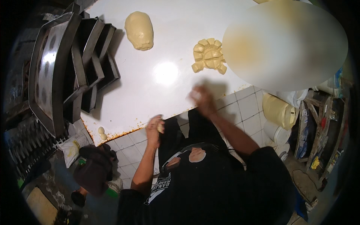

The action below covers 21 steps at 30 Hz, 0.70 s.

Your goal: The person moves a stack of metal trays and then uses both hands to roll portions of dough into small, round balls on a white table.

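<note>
Near the front edge of the white table [168, 97], my left hand [151, 131] is closed around a small piece of dough [160, 128], pale yellow and partly hidden by the fingers. My right hand [202, 99] is over the table edge, smeared by motion, so its fingers cannot be read. Beyond it lies a cluster of cut dough pieces [210, 57], with short chunks fanned around a scored middle. A large smooth dough lump [138, 32] rests farther back to the left. Two small dough balls [101, 133] touch each other at the near left corner.
Stacked metal trays [52, 71] stand tilted along the table's left side. A blurred oval covers the far right. Yellow and white containers [278, 111] and a wooden rack [313, 131] stand at right. A dark-clothed figure [93, 168] is low at left, near a white sack [72, 150].
</note>
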Motion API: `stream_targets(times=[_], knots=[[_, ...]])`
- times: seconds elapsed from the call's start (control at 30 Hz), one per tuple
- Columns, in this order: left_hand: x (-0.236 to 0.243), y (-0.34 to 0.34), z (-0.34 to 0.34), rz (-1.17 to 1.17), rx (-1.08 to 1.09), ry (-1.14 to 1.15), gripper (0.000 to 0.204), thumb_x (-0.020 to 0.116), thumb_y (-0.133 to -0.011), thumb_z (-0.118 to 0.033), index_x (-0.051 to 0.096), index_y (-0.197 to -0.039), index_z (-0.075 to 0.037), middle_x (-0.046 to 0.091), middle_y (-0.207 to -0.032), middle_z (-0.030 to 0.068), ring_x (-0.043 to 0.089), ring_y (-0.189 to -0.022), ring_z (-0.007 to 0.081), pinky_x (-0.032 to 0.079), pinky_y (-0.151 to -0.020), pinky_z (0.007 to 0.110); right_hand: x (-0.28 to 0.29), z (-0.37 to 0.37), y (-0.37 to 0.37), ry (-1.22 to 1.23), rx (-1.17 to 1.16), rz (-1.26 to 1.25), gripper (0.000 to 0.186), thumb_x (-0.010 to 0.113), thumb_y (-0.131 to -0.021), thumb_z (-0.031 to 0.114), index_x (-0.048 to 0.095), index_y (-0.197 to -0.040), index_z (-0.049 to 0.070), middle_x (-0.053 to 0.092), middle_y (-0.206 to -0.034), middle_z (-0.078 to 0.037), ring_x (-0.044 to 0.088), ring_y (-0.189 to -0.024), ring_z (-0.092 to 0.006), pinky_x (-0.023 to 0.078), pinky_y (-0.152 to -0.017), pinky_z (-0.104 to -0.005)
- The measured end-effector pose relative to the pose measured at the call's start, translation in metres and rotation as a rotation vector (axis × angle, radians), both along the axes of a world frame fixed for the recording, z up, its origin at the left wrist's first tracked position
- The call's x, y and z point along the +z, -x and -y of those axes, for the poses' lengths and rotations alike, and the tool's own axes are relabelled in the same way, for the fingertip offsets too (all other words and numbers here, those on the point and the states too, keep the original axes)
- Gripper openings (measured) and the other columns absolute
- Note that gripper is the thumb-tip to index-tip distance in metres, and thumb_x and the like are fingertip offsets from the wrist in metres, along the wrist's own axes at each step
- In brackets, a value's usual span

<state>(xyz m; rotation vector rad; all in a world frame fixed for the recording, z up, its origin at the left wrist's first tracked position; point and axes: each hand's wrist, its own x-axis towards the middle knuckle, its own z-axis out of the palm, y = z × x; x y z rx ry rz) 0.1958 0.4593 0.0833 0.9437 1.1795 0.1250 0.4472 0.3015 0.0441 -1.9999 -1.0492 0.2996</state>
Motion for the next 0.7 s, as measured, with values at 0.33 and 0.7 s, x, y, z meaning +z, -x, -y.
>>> stream_targets(times=[0.33,0.7], knots=[[-0.032,0.137,-0.115,-0.269,-0.997,-1.460,0.053,0.064,-0.102,-0.032,0.056,-0.152,-0.015,0.048,-0.161,0.0117,0.050,-0.132,0.0361,0.041,-0.110,0.052,0.022,-0.073,0.071,0.085,0.362,0.123,0.026,0.076,-0.089,0.026,0.066,-0.097,0.004,0.069,-0.103,-0.016,0.069,-0.101,-0.0339,0.057,-0.092,-0.0505],[-0.072,0.121,-0.136,0.069,-0.777,-1.535,0.012,0.071,-0.086,-0.019,0.069,-0.093,-0.010,0.064,-0.104,0.0120,0.062,-0.101,0.0315,0.050,-0.089,0.050,-0.030,-0.140,0.128,-0.025,0.630,0.225,0.026,0.084,-0.081,0.022,0.062,-0.088,0.010,0.059,-0.090,-0.012,0.058,-0.088,-0.0360,0.045,-0.080,-0.0490]])
